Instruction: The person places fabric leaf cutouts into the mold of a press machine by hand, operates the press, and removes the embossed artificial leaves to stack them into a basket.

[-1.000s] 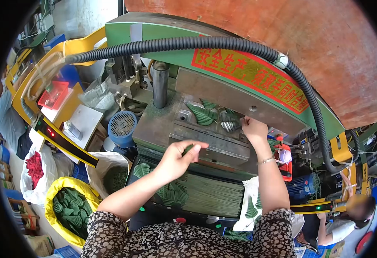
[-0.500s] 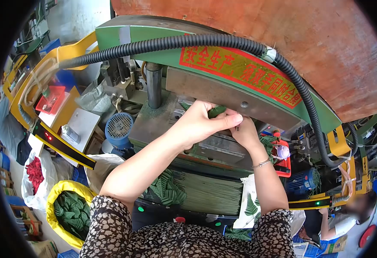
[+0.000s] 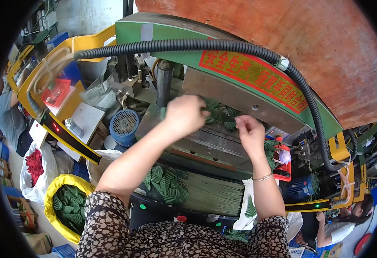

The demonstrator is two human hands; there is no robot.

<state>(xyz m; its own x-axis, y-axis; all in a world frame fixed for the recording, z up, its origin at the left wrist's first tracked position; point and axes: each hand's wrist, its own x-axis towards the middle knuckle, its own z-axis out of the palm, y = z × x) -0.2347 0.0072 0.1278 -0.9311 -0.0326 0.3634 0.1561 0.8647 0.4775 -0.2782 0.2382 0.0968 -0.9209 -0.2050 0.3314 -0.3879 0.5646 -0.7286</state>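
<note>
My left hand (image 3: 185, 115), smeared by motion, is curled over the left part of the press bed. A bit of green shows at its outer side, and its grip is hidden. Dark green fern-like leaves (image 3: 216, 112) lie on the die plate under the upper press block (image 3: 223, 90), between my two hands. At the right edge of these leaves is my right hand (image 3: 252, 134), its fingers bent inward and pressed near the thumb. Whatever they pinch is too small to make out.
Before the press, a leaf pile (image 3: 166, 185) sits beside a bundle of thin green stems (image 3: 212, 193). A yellow sack (image 3: 50, 202) of leaves stands at left. A black corrugated hose (image 3: 184, 44) arches over the press. Another person (image 3: 341, 228) sits at lower right.
My hands were together over the die and have moved apart, the left one leftward. Leaves on the die, earlier mostly covered, are now visible. The view has shifted slightly.
</note>
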